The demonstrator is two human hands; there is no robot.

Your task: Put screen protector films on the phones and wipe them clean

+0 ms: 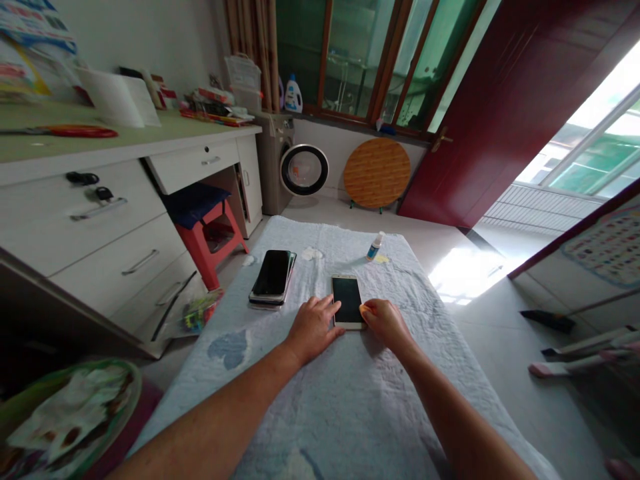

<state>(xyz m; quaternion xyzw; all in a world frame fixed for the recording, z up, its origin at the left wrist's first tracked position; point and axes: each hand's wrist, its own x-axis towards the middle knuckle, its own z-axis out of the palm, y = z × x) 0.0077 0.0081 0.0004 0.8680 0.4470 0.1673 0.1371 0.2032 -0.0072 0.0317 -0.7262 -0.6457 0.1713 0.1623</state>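
Observation:
A phone with a dark screen and light frame [347, 297] lies face up on the cloth-covered table [320, 393]. My left hand [313, 327] rests against its left edge, fingers spread, with fingertips on the screen side and the thumb by the lower edge. At the right edge of the phone, my right hand [385, 321] pinches a small orange-yellow piece [364, 309], mostly covered by the fingers. To the left lies a stack of phones [273, 273], the top one dark. A small spray bottle with a blue label [374, 247] stands beyond the phone, to the right.
On the left is a white desk [195, 143] with paper rolls and red-handled scissors [80, 131]. A red stool [215, 233] and a waste basket [135, 393] stand beside the table. Behind are a washer [275, 167], a round wooden board [377, 173] and a red door [490, 100].

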